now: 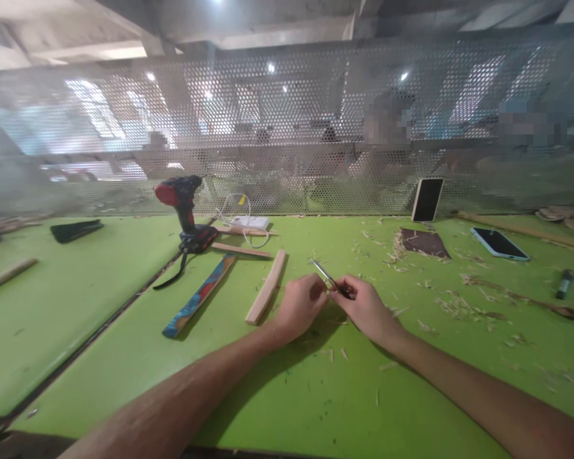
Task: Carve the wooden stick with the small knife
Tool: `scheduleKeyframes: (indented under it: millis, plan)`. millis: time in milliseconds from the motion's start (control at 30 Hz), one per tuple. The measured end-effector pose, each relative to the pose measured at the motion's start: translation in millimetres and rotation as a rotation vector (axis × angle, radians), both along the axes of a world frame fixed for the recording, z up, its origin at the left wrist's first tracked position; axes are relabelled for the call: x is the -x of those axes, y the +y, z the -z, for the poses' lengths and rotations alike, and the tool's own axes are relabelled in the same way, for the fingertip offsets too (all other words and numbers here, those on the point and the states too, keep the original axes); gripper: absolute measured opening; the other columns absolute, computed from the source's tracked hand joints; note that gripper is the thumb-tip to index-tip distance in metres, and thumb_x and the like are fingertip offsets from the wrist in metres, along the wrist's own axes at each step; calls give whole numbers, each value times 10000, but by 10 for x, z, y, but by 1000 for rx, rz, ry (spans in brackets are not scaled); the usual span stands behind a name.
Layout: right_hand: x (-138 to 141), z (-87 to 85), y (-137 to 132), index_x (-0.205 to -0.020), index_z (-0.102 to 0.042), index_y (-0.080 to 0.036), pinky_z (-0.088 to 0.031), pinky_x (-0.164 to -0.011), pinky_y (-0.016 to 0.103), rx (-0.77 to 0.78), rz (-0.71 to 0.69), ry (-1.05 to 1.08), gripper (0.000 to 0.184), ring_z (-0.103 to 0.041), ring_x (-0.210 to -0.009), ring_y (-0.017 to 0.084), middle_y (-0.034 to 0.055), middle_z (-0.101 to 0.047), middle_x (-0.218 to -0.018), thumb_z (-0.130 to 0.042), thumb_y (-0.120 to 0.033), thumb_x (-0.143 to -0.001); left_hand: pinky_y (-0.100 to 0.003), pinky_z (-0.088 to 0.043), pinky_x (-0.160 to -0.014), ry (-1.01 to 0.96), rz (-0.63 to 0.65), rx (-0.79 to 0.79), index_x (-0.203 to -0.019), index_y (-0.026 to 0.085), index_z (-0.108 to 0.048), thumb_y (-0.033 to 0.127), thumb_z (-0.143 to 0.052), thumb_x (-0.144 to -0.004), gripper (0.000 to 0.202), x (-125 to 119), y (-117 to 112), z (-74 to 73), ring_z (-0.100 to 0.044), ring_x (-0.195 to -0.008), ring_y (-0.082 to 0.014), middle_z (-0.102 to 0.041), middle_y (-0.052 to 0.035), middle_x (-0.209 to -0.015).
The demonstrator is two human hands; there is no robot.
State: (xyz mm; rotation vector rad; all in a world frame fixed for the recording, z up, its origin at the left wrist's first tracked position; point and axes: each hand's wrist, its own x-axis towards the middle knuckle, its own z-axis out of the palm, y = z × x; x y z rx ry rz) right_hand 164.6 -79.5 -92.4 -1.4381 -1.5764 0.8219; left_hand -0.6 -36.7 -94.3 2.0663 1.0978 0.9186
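My right hand [366, 307] is closed around the dark handle of a slim carving tool [321, 269], whose bright metal blade points up and to the left. Right beside it, my left hand [300, 305] is closed with the fingertips pinched together, meeting the right fingertips at the handle. Whatever the left fingers pinch is too small or hidden to make out. Just left of that hand lies a pale, slightly curved wooden strip [266, 287]. Farther left is a flat strip painted blue and red [198, 298].
A red and black cordless drill [185, 213] stands at back left, near a white power bank [250, 222] with a cable. Wood shavings [459, 307], a brown sandpaper sheet [423, 243], a phone [500, 243] and a wooden spoon [536, 301] lie right. A perforated metal screen [296, 127] closes the back.
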Motion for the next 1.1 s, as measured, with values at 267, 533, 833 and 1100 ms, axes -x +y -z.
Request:
scheduleKeyframes:
  millis: [267,533,833,1100]
  plan:
    - [-56,9,41,-860,-689,-197,-513,-586,333,-9,65,-12,223,-626,-682,196,68,-702,-770,-662,-410,-921,-256,-412,-596,-29,21,-40,-846,146,-660,89,-594,-858,87,3,40,91,-558,-645,-138,-675,-18,-732]
    - [-28,5,38,-857,-704,-201,-529,-633,347,-23,47,-28,225,-645,-718,207,65,-715,-781,-689,-416,-919,-293,-433,-588,-19,36,-59,-793,182,-652,48,-553,-839,172,-2,18,60,-574,-646,-165,-687,-33,-737]
    - [-18,0,27,-854,-687,-201,-518,-693,355,-17,-12,-24,141,-657,-751,208,51,-721,-815,-676,-330,-912,-269,-395,-597,8,0,-29,-731,176,-626,19,-571,-804,181,-1,0,20,-561,-644,-156,-676,-21,-704]
    - [-6,-7,-2,-868,-679,-216,-542,-714,380,-6,-38,3,63,-663,-770,224,55,-728,-839,-649,-257,-905,-238,-373,-594,26,21,40,-755,153,-611,12,-610,-834,161,10,0,-19,-529,-637,-131,-657,-11,-719]
